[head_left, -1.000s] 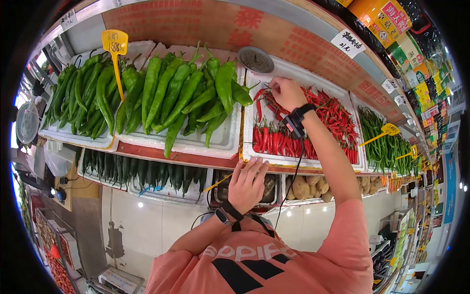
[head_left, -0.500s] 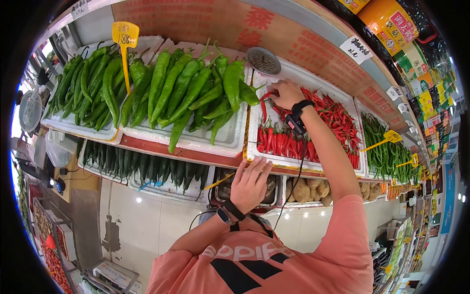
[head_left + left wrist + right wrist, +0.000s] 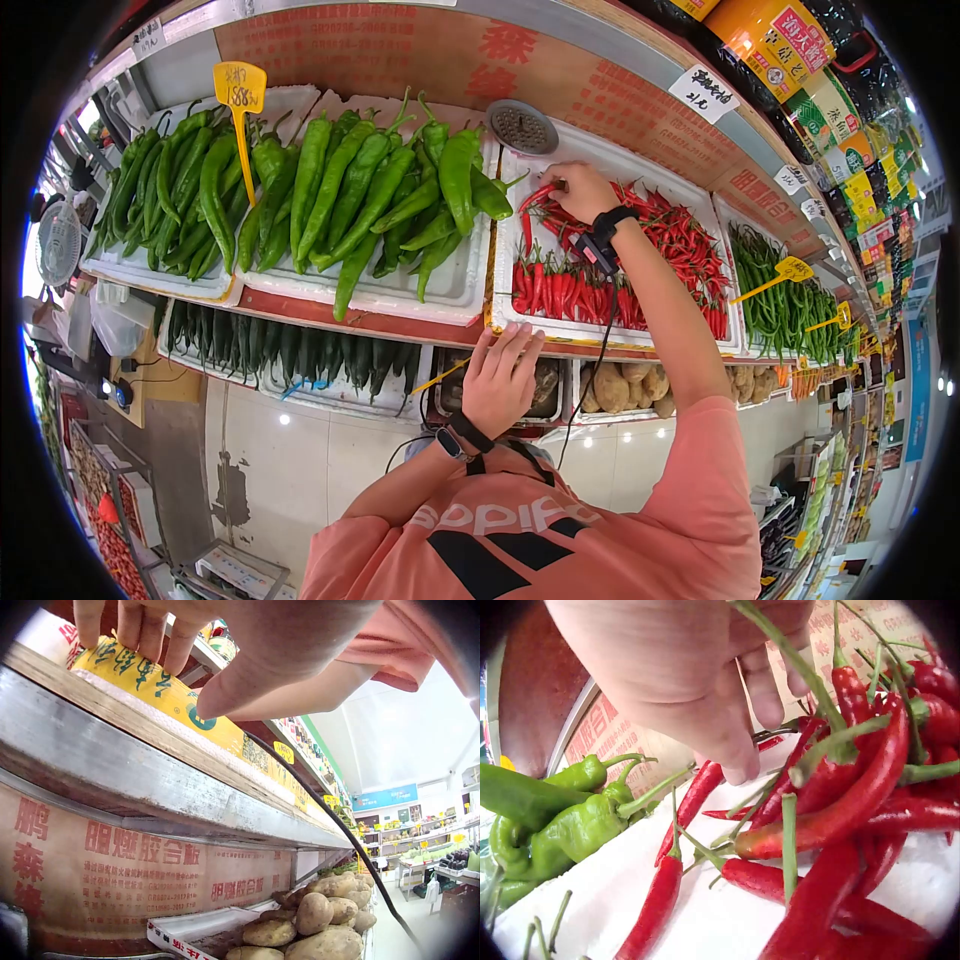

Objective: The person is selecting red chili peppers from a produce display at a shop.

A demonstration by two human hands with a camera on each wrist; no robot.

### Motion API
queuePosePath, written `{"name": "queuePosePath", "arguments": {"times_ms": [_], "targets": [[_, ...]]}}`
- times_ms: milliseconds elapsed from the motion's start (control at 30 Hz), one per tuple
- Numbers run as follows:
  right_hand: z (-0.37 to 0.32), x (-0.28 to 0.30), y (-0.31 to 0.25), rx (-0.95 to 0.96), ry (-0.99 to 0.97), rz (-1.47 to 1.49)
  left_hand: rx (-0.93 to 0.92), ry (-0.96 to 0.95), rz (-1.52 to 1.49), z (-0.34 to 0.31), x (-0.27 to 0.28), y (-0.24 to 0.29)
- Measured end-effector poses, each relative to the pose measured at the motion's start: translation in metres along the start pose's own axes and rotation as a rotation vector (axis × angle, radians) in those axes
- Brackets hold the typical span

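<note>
Right hand [image 3: 580,190] pinched stem of red chili [image 3: 533,198] at back-left corner of white tray [image 3: 592,141]. Chili's long axis ran left from fingertips. Left hand [image 3: 500,378] farther off, fingers straight on shelf edge [image 3: 400,328].

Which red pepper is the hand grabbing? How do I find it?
Find the white tray of red chilies, right of the green peppers. Near its top left corner the right hand pinches one red chili. Only it sticks out from the fingertips, above the lined-up row.

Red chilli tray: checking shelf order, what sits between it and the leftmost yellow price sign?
Head view: a white tray heaped with long green peppers, beside the red chillies.
</note>
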State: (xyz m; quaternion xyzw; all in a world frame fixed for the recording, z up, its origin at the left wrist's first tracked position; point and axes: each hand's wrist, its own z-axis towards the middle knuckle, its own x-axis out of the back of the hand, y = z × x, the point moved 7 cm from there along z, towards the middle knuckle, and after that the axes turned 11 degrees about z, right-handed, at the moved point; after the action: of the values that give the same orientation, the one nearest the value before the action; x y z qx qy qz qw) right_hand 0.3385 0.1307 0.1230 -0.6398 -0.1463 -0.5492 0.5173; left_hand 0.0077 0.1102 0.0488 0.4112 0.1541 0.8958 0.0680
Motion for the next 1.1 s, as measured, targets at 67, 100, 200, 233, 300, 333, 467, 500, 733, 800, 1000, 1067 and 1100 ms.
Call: {"name": "queuePosePath", "arguments": {"times_ms": [67, 100, 200, 233, 300, 333, 467, 500, 733, 800, 1000, 1067, 1100], "targets": [[-0.002, 0.007, -0.006, 0.048, 0.053, -0.018, -0.001, -0.004, 0.005, 0.000, 0.000, 0.000], [-0.002, 0.009, -0.006, 0.053, 0.059, 0.022, -0.002, -0.001, 0.009, 0.000, -0.001, 0.000], [-0.002, 0.019, -0.007, 0.085, 0.122, 0.104, -0.003, 0.004, 0.019, -0.002, -0.003, 0.000], [-0.003, 0.023, -0.008, 0.110, 0.174, 0.105, -0.004, 0.004, 0.021, -0.001, -0.002, 0.000], [-0.005, 0.029, -0.008, 0.122, 0.253, 0.130, -0.004, 0.005, 0.024, -0.001, -0.002, 0.000], [-0.006, 0.032, -0.008, 0.111, 0.281, 0.155, -0.004, 0.006, 0.026, -0.001, -0.002, 0.001], [-0.009, 0.023, -0.018, 0.131, 0.061, 0.286, -0.003, 0.001, 0.018, -0.002, -0.004, 0.000], [-0.011, 0.017, -0.023, 0.142, -0.007, 0.285, -0.002, 0.001, 0.020, -0.002, -0.003, 0.000], [-0.026, -0.017, -0.033, 0.043, -0.358, 0.536, -0.007, -0.010, 0.035, -0.001, -0.003, 0.001], [-0.027, -0.002, -0.026, 0.093, -0.273, 0.535, -0.013, -0.009, 0.041, 0.001, -0.002, 0.001], [-0.080, 0.081, -0.032, 0.038, -0.048, 0.456, -0.002, 0.000, 0.058, 0.000, -0.001, 0.002], [-0.112, 0.106, -0.026, 0.042, 0.001, 0.401, 0.010, -0.009, 0.053, 0.001, -0.001, 0.003], [-0.130, 0.117, -0.017, -0.013, 0.009, 0.396, 0.014, -0.014, 0.049, 0.002, -0.001, 0.004]]}}
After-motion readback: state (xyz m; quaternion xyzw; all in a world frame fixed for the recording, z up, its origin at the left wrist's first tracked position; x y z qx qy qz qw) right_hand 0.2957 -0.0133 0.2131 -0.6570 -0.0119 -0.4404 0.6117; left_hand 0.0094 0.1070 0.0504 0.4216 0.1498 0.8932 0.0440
